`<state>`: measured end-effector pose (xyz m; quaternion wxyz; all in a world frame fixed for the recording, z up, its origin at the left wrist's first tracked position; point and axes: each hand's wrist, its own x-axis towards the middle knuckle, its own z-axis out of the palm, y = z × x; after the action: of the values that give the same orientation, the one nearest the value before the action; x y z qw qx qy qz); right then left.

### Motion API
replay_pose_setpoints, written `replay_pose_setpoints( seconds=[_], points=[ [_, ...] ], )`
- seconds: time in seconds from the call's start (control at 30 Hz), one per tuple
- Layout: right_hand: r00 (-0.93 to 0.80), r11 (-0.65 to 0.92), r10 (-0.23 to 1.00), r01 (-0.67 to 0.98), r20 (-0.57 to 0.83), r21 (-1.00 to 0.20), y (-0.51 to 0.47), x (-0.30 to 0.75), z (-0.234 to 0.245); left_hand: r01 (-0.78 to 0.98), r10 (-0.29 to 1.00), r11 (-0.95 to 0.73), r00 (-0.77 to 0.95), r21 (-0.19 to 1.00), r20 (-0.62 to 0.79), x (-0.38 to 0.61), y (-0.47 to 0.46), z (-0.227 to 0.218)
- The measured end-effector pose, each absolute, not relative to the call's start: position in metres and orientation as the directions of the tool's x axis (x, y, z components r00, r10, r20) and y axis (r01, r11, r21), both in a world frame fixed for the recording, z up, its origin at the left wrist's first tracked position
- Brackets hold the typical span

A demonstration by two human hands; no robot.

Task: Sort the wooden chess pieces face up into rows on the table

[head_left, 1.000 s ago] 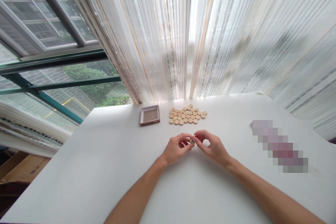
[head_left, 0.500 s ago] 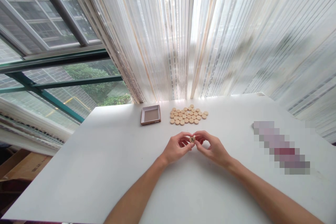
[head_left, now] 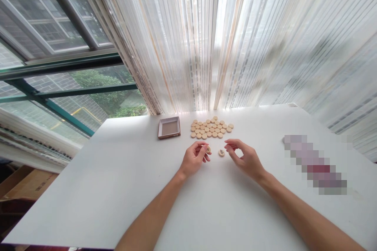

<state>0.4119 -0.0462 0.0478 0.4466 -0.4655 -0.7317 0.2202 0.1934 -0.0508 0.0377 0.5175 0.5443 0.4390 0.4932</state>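
My left hand pinches a small round wooden disc with a dark mark on its face, between thumb and fingertips just above the white table. A second marked disc lies flat on the table between my hands. My right hand hovers beside it, fingers curled loosely and apart, holding nothing. Beyond my hands several more pale wooden discs lie in a flat cluster. A small square brown box with an open top sits left of the cluster.
Striped sheer curtains hang along the table's far edge. A window with a green frame is at the left. A blurred-out object lies on the table's right side. Cardboard boxes stand on the floor at lower left.
My hands have separated. They held discs together at the middle; now one disc lies on the table and my left hand keeps the other, moved slightly left and away.
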Motion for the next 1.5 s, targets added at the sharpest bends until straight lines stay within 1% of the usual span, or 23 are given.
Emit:
replay_pose_setpoints(
  seconds=[0.13, 0.23, 0.3, 0.47, 0.57, 0.63, 0.73, 0.83, 1.0, 1.13, 1.27, 1.5],
  points=[
    [-0.098, 0.43, 0.888, 0.522, 0.45, -0.737, -0.039, 0.419, 0.051, -0.085, 0.991, -0.082, 0.099, 0.993, 0.09, 0.193, -0.047, 0.036],
    [-0.099, 0.424, 0.89, 0.535, 0.444, -0.731, -0.036, 0.421, 0.051, -0.091, 0.989, -0.101, 0.098, 0.991, 0.11, 0.194, -0.047, 0.035],
    [-0.141, 0.441, 0.888, 0.536, 0.439, -0.72, -0.035, 0.421, 0.05, -0.083, 0.988, -0.109, 0.101, 0.991, 0.117, 0.194, -0.047, 0.035],
    [-0.343, 0.531, 0.847, 0.512, 0.406, -0.675, -0.035, 0.42, 0.046, -0.068, 0.989, -0.1, 0.107, 0.993, 0.107, 0.193, -0.048, 0.033],
    [-0.424, 0.564, 0.822, 0.522, 0.38, -0.639, -0.036, 0.42, 0.045, 0.021, 0.985, -0.134, 0.114, 0.991, 0.131, 0.193, -0.051, 0.033],
    [-0.455, 0.582, 0.809, 0.531, 0.372, -0.616, -0.036, 0.42, 0.044, 0.14, 0.973, -0.212, 0.118, 0.967, 0.197, 0.193, -0.053, 0.034],
    [-0.474, 0.595, 0.799, 0.536, 0.37, -0.599, -0.036, 0.419, 0.044, 0.331, 0.93, -0.364, 0.176, 0.871, 0.322, 0.192, -0.057, 0.038],
    [-0.482, 0.601, 0.794, 0.537, 0.369, -0.592, -0.035, 0.418, 0.044, 0.41, 0.904, -0.424, 0.243, 0.808, 0.351, 0.193, -0.059, 0.041],
    [-0.489, 0.613, 0.785, 0.53, 0.38, -0.586, -0.036, 0.417, 0.046, 0.453, 0.902, -0.431, 0.228, 0.78, 0.366, 0.195, -0.059, 0.041],
    [-0.489, 0.62, 0.781, 0.532, 0.388, -0.577, -0.036, 0.416, 0.046, 0.534, 0.891, -0.453, 0.261, 0.713, 0.371, 0.196, -0.058, 0.041],
    [-0.497, 0.623, 0.779, 0.538, 0.383, -0.568, -0.035, 0.416, 0.043, 0.631, 0.909, -0.415, 0.246, 0.656, 0.338, 0.196, -0.056, 0.04],
    [-0.503, 0.625, 0.777, 0.546, 0.378, -0.558, -0.035, 0.417, 0.04, 0.725, 0.93, -0.346, 0.181, 0.596, 0.319, 0.198, -0.052, 0.038]
  ],
)
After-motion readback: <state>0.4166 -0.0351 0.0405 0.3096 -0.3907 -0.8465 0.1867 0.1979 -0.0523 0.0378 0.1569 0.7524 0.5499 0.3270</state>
